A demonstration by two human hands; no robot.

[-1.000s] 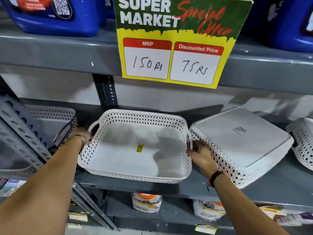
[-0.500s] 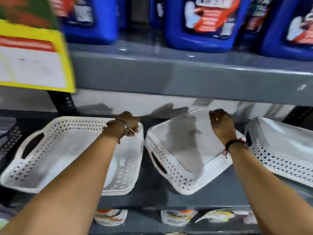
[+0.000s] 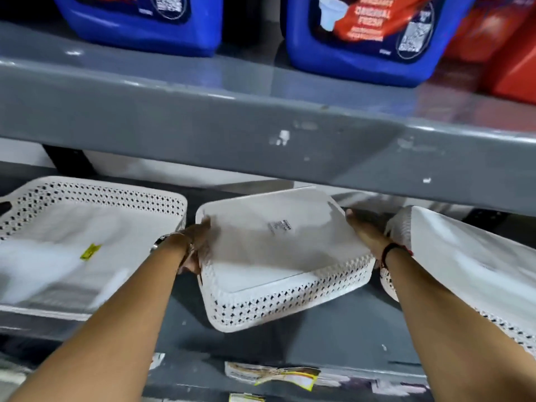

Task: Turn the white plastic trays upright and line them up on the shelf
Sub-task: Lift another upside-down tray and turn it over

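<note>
Three white perforated plastic trays sit on the grey shelf (image 3: 333, 335). The left tray (image 3: 72, 250) stands upright with a yellow sticker on its floor. The middle tray (image 3: 278, 256) lies upside down and tilted, its flat base with a small label facing up. My left hand (image 3: 197, 248) grips its left side and my right hand (image 3: 364, 233) grips its right side. The right tray (image 3: 464, 268) is also overturned and leans at an angle behind my right forearm.
A grey upper shelf (image 3: 261, 126) hangs low over the trays and carries blue jugs (image 3: 362, 47) and a red container (image 3: 504, 53). Packets (image 3: 272, 372) lie on the shelf below. The back wall stands close behind the trays.
Both hands left the upright tray, moved right, and closed on the sides of the overturned middle tray. The view shifted right, so the price sign is out of frame.
</note>
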